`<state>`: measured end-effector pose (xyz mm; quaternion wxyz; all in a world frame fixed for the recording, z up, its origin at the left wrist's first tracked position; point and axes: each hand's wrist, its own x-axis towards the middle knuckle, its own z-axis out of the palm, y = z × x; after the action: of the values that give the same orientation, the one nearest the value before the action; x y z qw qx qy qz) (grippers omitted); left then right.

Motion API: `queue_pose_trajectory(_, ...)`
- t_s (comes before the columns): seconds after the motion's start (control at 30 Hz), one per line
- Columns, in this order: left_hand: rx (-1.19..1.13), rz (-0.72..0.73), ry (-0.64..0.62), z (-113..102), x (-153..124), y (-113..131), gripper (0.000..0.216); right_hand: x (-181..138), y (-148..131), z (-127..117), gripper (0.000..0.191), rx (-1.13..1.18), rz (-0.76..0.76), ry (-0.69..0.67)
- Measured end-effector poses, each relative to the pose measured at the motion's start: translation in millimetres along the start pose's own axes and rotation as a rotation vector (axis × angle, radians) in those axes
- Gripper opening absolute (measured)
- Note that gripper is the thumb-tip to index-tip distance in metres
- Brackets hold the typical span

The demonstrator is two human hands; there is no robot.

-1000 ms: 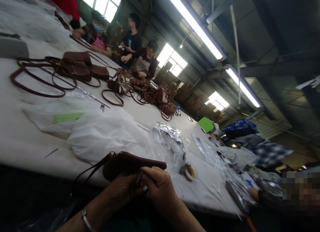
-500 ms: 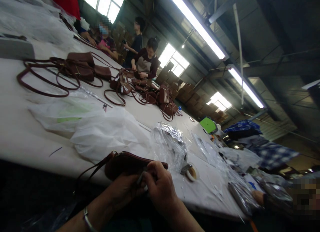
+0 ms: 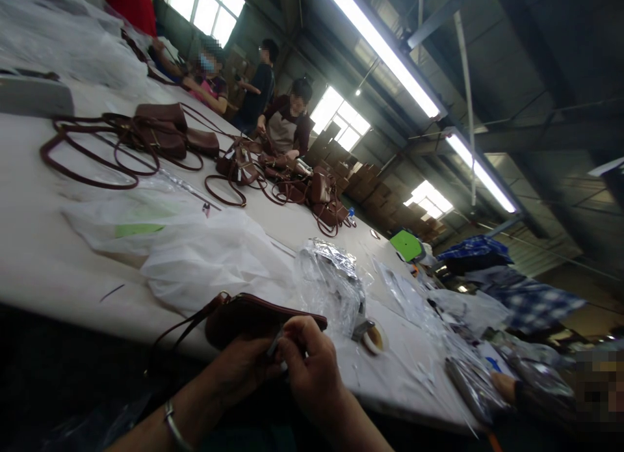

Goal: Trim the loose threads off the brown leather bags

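A dark brown handbag [image 3: 234, 322] with a zipped top and a thin strap [image 3: 191, 323] is held at the near edge of the table. My left hand [image 3: 246, 364] is closed on the bag from below, its fingers partly hidden. Beside it, my right hand [image 3: 309, 354] pinches a small pale piece [image 3: 281, 348] at the bag's near side; its kind is too small and shaded to tell. The two hands nearly touch around that piece.
White plastic sheeting [image 3: 209, 263], a clear-wrapped bundle [image 3: 331, 283] and a tape roll [image 3: 374, 338] lie just beyond. Several brown handbags [image 3: 160, 130] with looped straps spread across the table [image 3: 29, 244]. Co-workers [image 3: 287, 120] stand opposite; another person's hand [image 3: 504, 385] is at right.
My hands and the bag stay almost in place, with only slight finger movement. Across the table, a co-worker's hands have shifted over the bags, and the view has moved slightly.
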<state>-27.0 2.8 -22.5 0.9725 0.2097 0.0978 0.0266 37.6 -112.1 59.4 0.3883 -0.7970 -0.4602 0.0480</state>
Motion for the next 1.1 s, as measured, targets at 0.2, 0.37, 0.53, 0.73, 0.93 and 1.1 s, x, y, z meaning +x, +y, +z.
queue_pose_trajectory(0.2,-0.015,0.036,-0.055,-2,3,-2,0.023,9,-12,1,0.025,0.047,-0.11,-0.089)
queue_pose_trajectory(0.37,-0.004,0.024,-0.072,0,0,0,0.02,11,-13,3,0.032,0.114,-0.093,-0.151)
queue_pose_trajectory(0.53,0.09,-0.028,-0.006,-4,-2,6,0.025,6,5,1,0.023,0.596,0.107,-0.099)
queue_pose_trajectory(0.73,0.868,0.239,0.323,-15,-20,16,0.03,-1,22,1,0.026,0.828,0.142,-0.098)
queue_pose_trajectory(0.93,0.984,0.319,0.355,-2,-49,26,0.034,-5,20,3,0.031,0.857,0.132,-0.16)
queue_pose_trajectory(1.1,0.572,0.034,0.1,16,-51,19,0.038,-8,13,5,0.034,0.837,0.116,-0.2)
